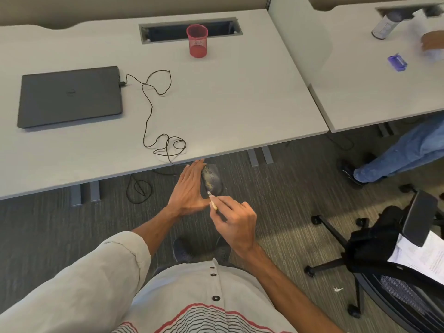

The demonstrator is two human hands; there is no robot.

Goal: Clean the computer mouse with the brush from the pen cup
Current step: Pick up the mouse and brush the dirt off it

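Observation:
My left hand point(189, 188) holds the dark grey computer mouse point(212, 180) out past the front edge of the desk, above the carpet, fingers flat along the mouse's left side. Light dust or crumbs show on the mouse's back. My right hand point(234, 222) pinches a small brush point(212, 201) with a pale handle, its tip touching the near end of the mouse. The mouse's black cable point(149, 109) loops over the desk to the closed laptop. The red mesh pen cup point(197, 40) stands at the back of the desk, apart from both hands.
A closed dark laptop point(69, 96) lies at the left of the grey desk point(228, 99). A black office chair point(394, 255) with papers stands at the right. Another person's hand point(432, 42) and leg are at the neighbouring desk, with a purple object point(397, 61).

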